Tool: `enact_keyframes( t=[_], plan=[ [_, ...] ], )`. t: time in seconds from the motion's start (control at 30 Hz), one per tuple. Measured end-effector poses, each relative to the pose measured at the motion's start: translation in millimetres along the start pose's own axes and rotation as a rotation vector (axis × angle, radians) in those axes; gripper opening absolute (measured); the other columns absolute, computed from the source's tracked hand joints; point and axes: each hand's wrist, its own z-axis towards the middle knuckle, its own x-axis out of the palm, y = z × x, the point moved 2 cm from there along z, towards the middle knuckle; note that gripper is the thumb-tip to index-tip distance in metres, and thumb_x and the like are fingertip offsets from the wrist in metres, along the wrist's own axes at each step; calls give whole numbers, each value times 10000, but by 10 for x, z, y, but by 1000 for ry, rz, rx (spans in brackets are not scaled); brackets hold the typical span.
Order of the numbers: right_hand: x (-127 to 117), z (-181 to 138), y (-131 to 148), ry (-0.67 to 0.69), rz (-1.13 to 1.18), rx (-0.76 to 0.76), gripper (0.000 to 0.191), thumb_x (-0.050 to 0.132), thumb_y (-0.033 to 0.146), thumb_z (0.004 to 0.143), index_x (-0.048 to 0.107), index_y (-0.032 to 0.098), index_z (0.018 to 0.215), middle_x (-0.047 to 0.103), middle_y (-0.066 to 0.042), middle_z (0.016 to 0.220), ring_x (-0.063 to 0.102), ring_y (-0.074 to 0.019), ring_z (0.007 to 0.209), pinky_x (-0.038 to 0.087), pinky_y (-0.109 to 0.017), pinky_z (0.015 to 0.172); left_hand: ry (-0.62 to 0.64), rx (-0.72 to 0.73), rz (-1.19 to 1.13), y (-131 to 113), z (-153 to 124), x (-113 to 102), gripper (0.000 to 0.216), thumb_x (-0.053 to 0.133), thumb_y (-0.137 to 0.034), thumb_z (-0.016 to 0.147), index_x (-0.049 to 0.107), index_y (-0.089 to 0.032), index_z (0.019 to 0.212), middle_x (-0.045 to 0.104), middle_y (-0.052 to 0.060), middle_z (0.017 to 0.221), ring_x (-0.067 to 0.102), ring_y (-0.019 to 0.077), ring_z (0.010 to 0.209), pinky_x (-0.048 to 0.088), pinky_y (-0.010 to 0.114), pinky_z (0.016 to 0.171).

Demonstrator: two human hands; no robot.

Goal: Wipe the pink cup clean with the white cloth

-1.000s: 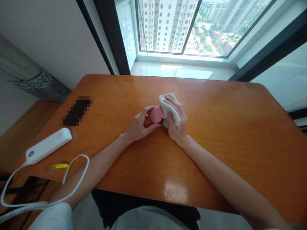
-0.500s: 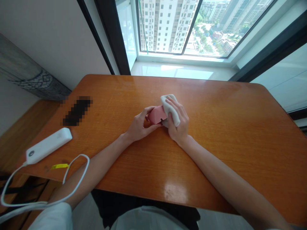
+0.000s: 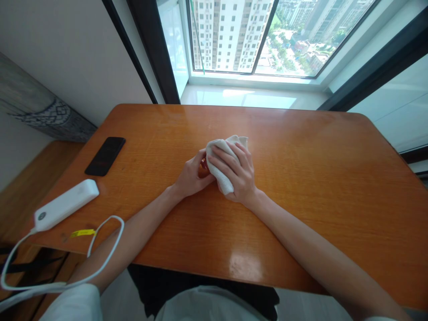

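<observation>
A white cloth [image 3: 217, 156] is draped over a small pink, box-like object [image 3: 204, 164] above the middle of the table. Only a reddish sliver of that object shows at its left end, so its kind cannot be made out. My left hand [image 3: 191, 176] grips this left end between thumb and fingers. From the right, my right hand [image 3: 240, 173] is closed over the cloth, its fingers lying across the top and pressing it around the object. A corner of the cloth sticks out beyond the fingertips.
On the wooden table [image 3: 317, 200], a black phone [image 3: 105, 156] lies at the left. Nearer me is a white power bank [image 3: 67, 205], whose white cable [image 3: 122, 232] loops over my left forearm. A yellow tag [image 3: 83, 232] lies beside it. Behind the table is a window [image 3: 230, 40].
My right hand has slid left with the cloth and now covers the pink object, whose faces showed before. My left hand has kept its hold almost in place.
</observation>
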Motion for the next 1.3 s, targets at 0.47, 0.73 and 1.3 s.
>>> enact_keyframes(
  t=[0.47, 0.73, 1.3],
  plan=[
    [3, 32, -14, -85, 27, 80, 495, 533, 370, 1125, 648, 303, 1602, 694, -85, 1632, 581, -356, 1587, 443, -644, 1349, -9, 1, 0, -9, 14, 3, 654, 812, -569, 1024, 548, -202, 1496, 767, 120, 1335, 770, 219, 1025, 632, 328, 869],
    [13, 6, -29, -60, 5, 27, 542, 521, 431, 1122, 596, 338, 1651, 658, -61, 1673, 561, -375, 1608, 452, -667, 1343, -5, 13, 12, -10, 1, 4, 615, 811, -529, 1023, 558, -206, 1482, 770, 113, 1318, 763, 225, 1037, 635, 346, 896],
    [1, 21, -43, -130, 6, 199, 487, 480, 348, 1146, 619, 328, 1612, 677, -72, 1646, 602, -339, 1568, 496, -643, 1307, -24, -27, 36, -23, 17, 11, 667, 843, -549, 991, 558, -217, 1495, 762, 117, 1347, 763, 228, 1063, 635, 342, 908]
  ],
)
